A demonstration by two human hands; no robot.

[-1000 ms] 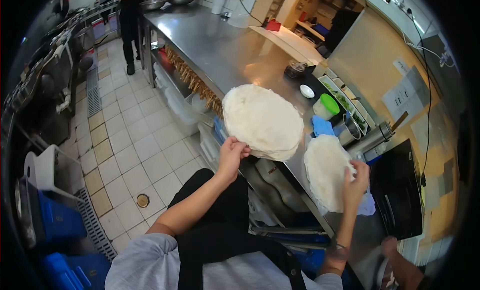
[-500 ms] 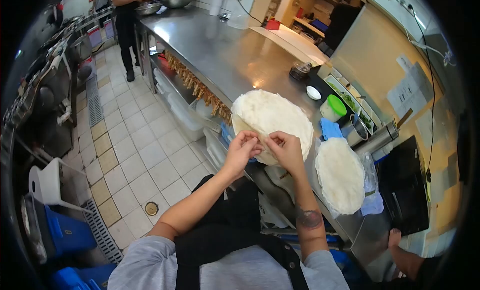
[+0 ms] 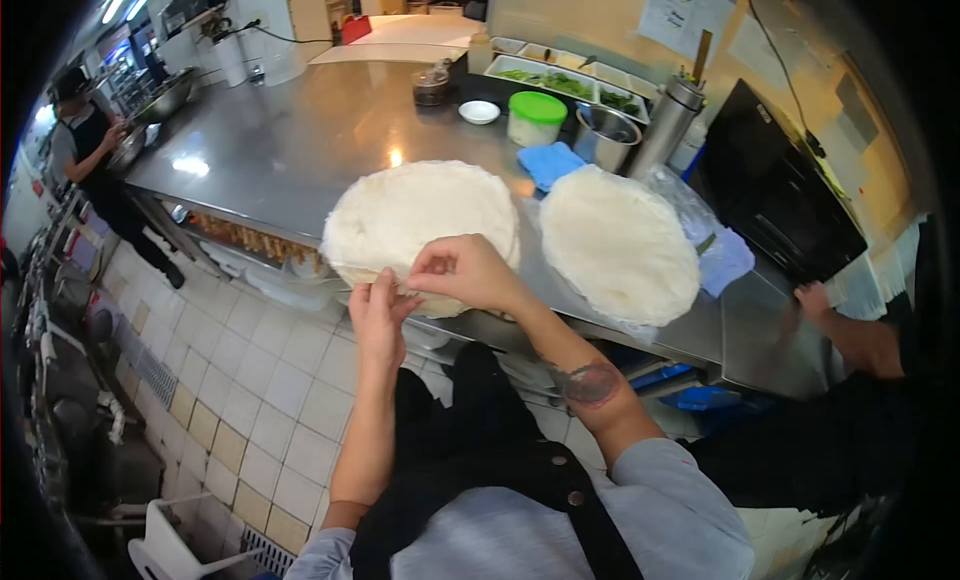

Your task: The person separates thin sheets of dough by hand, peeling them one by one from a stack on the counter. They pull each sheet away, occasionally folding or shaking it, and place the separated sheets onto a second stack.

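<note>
A stack of thin, round, pale dough wrappers (image 3: 430, 202) lies at the near edge of the steel counter. Both my hands are at its near left rim. My left hand (image 3: 378, 318) has its fingertips closed at the edge of a wrapper. Just right of it, my right hand (image 3: 458, 268) pinches the same edge with thumb and forefinger; the exact grip is partly hidden. A second stack of wrappers (image 3: 620, 245) lies to the right on clear plastic, touched by neither hand.
Behind the stacks are a blue cloth (image 3: 550, 164), a green-lidded tub (image 3: 536, 118), a white dish (image 3: 479, 112), a metal pot (image 3: 605, 135) and trays of greens (image 3: 545, 80). A black appliance (image 3: 780, 185) stands right. Another person's hand (image 3: 815, 300) rests nearby; a co-worker (image 3: 95, 170) stands far left.
My view has swung to the right, so the counter and both stacks appear further left. My hands stay pinched at the near rim of the same stack, with the fingertips shifted along it.
</note>
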